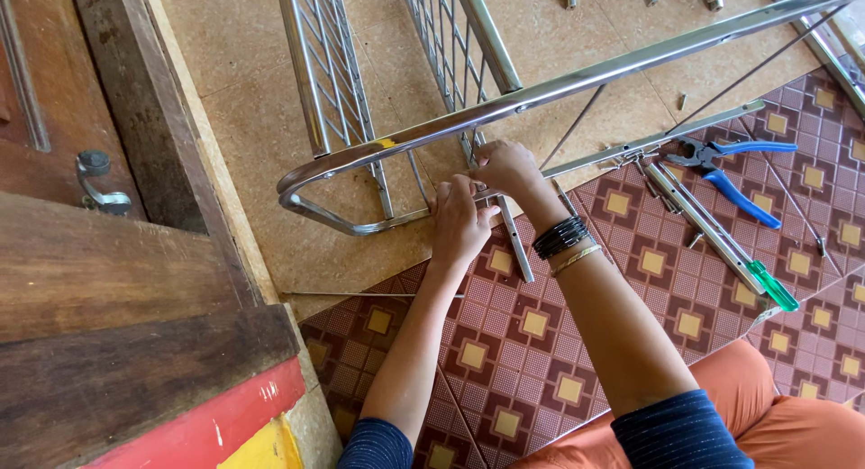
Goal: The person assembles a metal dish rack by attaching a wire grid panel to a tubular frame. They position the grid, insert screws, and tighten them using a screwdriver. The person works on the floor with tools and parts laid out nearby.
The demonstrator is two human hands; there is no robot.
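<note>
Hands meeting on a steel rack frame laid on tiled floor
Left hand [458, 224] and right hand [507, 169] pinch one joint of the frame [577, 81]; its rail runs toward two o'clock (blue pliers [734, 167] at three o'clock)

Single view, head-worn camera, looking steeply down from above the seated wearer onto the floor. Both forearms enter from the lower edge at about 6 o'clock and run up toward centre frame, where the left hand [459, 224] and right hand [510, 170] meet; working range is close, about arm's reach. The frame is slightly rotated: the steel rack frame [577, 80] crosses diagonally from 9 toward 2 o'clock. A wooden door [99, 253] fills the 8 to 10 o'clock sector, nearest the lens. No second view shares coverage.
</note>
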